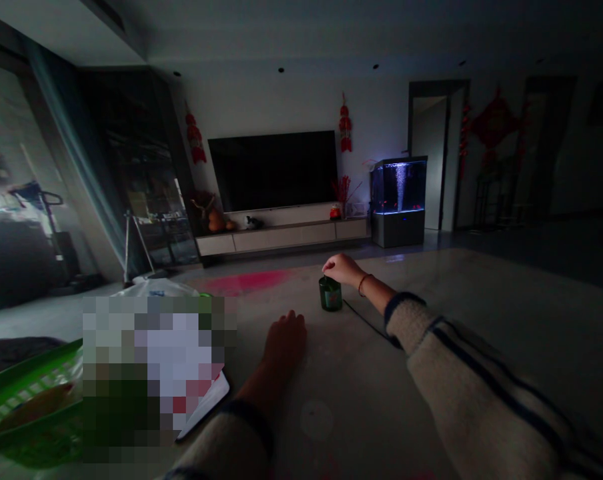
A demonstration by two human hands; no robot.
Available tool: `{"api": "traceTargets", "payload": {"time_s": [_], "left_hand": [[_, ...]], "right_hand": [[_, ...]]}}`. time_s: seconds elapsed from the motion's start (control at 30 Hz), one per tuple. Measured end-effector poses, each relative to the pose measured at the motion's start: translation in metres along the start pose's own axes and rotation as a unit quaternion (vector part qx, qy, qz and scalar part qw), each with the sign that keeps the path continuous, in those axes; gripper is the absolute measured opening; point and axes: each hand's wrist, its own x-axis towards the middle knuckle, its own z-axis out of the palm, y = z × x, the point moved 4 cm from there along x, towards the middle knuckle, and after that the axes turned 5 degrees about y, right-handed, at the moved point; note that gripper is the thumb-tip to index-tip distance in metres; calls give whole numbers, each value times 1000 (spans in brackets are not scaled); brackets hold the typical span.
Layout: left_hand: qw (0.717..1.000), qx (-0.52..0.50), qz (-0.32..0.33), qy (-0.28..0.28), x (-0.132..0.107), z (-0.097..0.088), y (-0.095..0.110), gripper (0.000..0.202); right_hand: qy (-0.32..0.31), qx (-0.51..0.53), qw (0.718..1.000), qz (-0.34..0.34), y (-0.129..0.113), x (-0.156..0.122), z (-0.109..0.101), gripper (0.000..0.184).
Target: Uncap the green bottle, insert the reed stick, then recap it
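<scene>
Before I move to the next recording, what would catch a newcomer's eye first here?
Probably the lit fish tank, glowing bluish to the right of the dark television. Nearer, a green jar stands on the table with the right hand at its top. Red hangings flank the television.

The green jar looks glassy, sleeves knitted, basket plastic.

No wording is reading clearly. The green jar is bearing a label with illegible print; the plastic bag is carrying a blue mark, likewise appearing too small for deciphering.
</scene>
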Motion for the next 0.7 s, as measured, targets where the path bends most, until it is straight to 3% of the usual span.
{"api": "traceTargets", "payload": {"time_s": [0.23,0.7], "left_hand": [[1000,6,1,-10,-1,-1,1,26],[1000,15,10,-8,-1,-1,1,25]], "right_hand": [[-32,23,999,-9,-1,0,10,19],[-24,102,992,69,6,4,10,22]]}}
